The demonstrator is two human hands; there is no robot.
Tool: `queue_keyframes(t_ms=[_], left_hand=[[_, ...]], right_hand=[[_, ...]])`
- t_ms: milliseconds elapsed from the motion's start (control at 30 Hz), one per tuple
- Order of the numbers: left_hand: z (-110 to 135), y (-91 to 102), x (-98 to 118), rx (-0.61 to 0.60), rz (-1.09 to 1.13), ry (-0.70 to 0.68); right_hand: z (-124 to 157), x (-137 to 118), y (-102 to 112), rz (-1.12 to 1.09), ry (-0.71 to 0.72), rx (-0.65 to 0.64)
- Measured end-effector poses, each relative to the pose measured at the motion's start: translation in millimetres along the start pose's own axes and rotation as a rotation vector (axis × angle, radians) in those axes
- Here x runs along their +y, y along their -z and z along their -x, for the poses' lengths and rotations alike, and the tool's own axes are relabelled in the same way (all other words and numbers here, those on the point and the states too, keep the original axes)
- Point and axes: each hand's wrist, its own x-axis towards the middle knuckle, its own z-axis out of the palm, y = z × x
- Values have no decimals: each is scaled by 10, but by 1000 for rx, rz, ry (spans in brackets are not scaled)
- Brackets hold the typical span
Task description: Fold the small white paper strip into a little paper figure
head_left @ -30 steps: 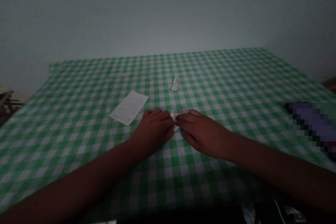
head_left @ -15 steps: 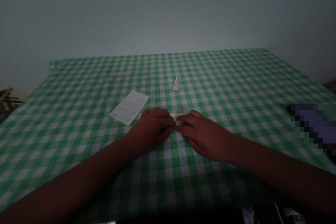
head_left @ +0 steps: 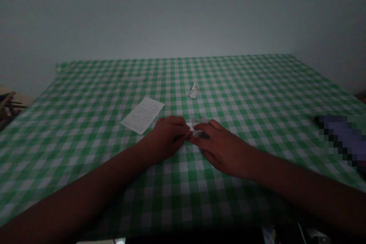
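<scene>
Between my two hands lies a small piece of white printed paper [head_left: 197,133], low over the checked cloth and mostly covered by fingers. My left hand [head_left: 168,136] is closed, with thumb and fingertips pinching the paper's left end. On the right end, my right hand [head_left: 220,143] grips it with bent fingers. The paper looks folded or crumpled, but its exact shape is hidden in the dim light. Left of my left hand, a flat printed sheet [head_left: 143,115] rests on the cloth. Farther off, beyond my hands, stands a small folded paper piece [head_left: 194,90].
A green and white checked tablecloth [head_left: 243,95] covers the table, which meets a plain wall [head_left: 183,15]. A faint pale strip [head_left: 133,79] lies at the back left. At the right edge is a dark, blurred-out device-like object [head_left: 340,133].
My fingers have shifted slightly on the paper, and a bit more of it shows between them. The whole view has moved a little; the other papers stay in place.
</scene>
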Motion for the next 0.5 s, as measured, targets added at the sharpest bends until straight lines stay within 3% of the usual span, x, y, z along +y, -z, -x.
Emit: queue_keyframes(t_ms=[500], left_hand=[[-8, 19, 44, 0, 6, 44]], right_hand=[[12, 3, 71, -33, 49, -38]])
